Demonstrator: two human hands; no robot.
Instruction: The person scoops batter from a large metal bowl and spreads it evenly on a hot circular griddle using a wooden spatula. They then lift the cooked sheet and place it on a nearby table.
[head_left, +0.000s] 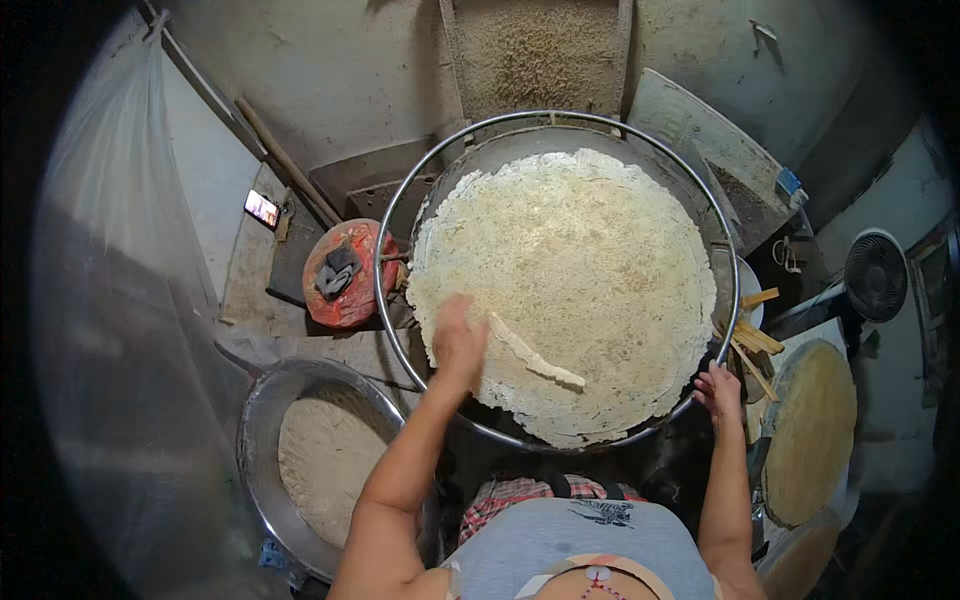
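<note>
A large round griddle, ringed by a metal rail (540, 115), stands before me, covered by a thin pale flatbread (592, 270) with ragged edges. On its lower left part lies a narrow strip of dough (536, 358). My left hand (460, 341), blurred, is over the flatbread's left side, just left of the strip; whether it holds anything cannot be made out. At the rail's lower right is my right hand (718, 390), fingers partly curled at the metal; whether they grip it is unclear.
A metal basin (259, 450) of pale dough or batter (322, 457) stands lower left. A red-covered round object (352, 300) with a dark cloth is left of the griddle. At right are wooden sticks (757, 337), a round flatbread (814, 431) and a fan (875, 275). A phone (262, 208) lies at upper left.
</note>
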